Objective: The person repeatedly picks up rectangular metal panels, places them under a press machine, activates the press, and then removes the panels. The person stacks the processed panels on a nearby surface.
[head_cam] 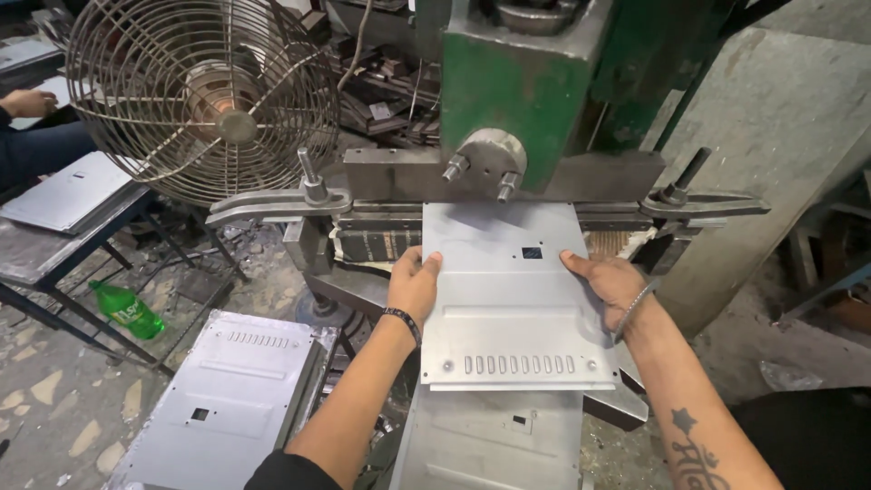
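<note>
I hold a flat grey sheet-metal panel (pixel 508 299), rectangular, with a small square cut-out near its middle and a row of slots along its near edge. My left hand (pixel 413 286) grips the panel's left edge, thumb on top and fingers closed beneath. My right hand (pixel 612 283) grips the right edge in the same manner. Both hands are closed on the panel at about mid-length, at nearly equal height, so neither is clearly nearer the machine.

The panel's long axis runs straight away from me. Its far end lies under the head of the green-painted press (pixel 517 91) and rests on the press bed, between the two grey clamp arms (pixel 281 204) at either side. The slotted near end overhangs towards me. The press therefore lies directly ahead of both grips, along the panel's long axis.

Below the held panel, a second grey panel (pixel 494 440) of the same pattern lies just under its near edge. A stack of similar panels (pixel 227 399) stands lower left, well apart from my left hand. A round wire-guarded fan (pixel 204 95) stands at upper left. A green plastic bottle (pixel 127 310) lies on the floor. Another person's hand (pixel 27 102) rests at the far left edge.
</note>
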